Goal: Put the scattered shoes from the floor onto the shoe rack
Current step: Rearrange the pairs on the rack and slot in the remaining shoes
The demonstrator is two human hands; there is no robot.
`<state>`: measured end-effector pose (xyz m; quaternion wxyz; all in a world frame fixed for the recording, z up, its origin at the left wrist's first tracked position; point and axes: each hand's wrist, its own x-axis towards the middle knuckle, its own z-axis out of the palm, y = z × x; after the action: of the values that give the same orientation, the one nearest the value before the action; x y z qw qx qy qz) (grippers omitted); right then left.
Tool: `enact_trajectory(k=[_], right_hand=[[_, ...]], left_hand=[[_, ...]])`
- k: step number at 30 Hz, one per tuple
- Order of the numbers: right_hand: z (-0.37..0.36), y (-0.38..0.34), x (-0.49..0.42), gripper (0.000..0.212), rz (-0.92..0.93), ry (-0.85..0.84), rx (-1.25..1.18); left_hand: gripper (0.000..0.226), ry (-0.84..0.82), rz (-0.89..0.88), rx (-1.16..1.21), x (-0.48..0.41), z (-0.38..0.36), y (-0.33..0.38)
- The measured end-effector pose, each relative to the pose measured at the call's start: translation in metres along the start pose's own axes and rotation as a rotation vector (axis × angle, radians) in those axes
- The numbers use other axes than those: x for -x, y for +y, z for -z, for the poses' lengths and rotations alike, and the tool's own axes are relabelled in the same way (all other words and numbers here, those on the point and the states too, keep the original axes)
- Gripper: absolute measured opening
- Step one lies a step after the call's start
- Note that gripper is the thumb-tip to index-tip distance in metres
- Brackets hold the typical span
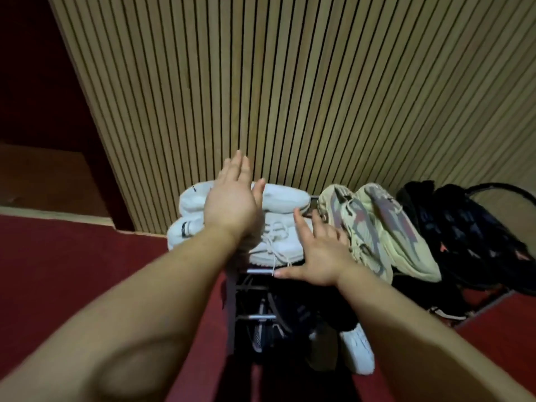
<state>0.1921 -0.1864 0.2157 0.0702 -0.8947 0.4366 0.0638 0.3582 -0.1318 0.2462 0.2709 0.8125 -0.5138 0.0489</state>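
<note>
What I can't make out at the shoe rack

My left grip covers the middle of the white sneakers on the top shelf, and I can't tell whether it touches them. My right grip hides the gap between them and the pale camouflage pair. The shoe rack shows only short pieces of rail. Its lower tiers are dim, and the dark shoes there blur into one mass beside a white shoe partly behind my right forearm. The black shoes at the right merge together, too murky to count. Both my forearms run off the bottom edge.
</note>
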Motion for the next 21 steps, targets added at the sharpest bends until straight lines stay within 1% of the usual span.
enact_trajectory(k=[2,5,7,9,13,15,16,18,19,20,21], right_hand=[[0.006,-0.003,-0.001,0.126,-0.013,-0.01,-0.006],[0.012,-0.006,0.004,0.125,-0.017,-0.017,0.008],[0.015,-0.005,0.009,0.126,-0.022,0.006,0.033],[0.019,-0.003,0.012,0.125,-0.001,0.066,0.092],[0.04,-0.002,0.018,0.111,0.14,0.215,0.265],[0.05,0.003,0.015,0.1,0.191,0.246,0.321],[0.053,0.007,0.014,0.092,0.205,0.235,0.339],[0.052,0.017,0.01,0.079,0.218,0.14,0.358],[0.048,0.021,0.01,0.08,0.213,0.069,0.344],[0.043,0.024,0.009,0.085,0.204,0.024,0.3],[0.04,0.023,0.009,0.09,0.19,0.028,0.223]], left_hand=[[0.059,-0.019,0.005,0.019,0.0,0.001,-0.001],[0.062,-0.032,-0.005,-0.015,0.002,0.002,0.002],[0.063,-0.049,0.011,-0.027,0.003,0.002,0.003],[0.063,-0.055,0.013,-0.045,0.005,0.001,0.003],[0.062,-0.063,0.008,-0.068,0.003,0.005,0.004],[0.062,-0.072,0.013,-0.077,0.003,0.005,0.005],[0.062,-0.073,0.014,-0.081,0.002,0.005,0.005],[0.062,-0.069,0.024,-0.085,0.002,0.003,0.003],[0.062,-0.066,0.026,-0.083,0.002,0.003,0.003],[0.061,-0.06,0.026,-0.08,0.002,0.002,0.004],[0.061,-0.049,0.026,-0.076,0.002,0.002,0.004]])
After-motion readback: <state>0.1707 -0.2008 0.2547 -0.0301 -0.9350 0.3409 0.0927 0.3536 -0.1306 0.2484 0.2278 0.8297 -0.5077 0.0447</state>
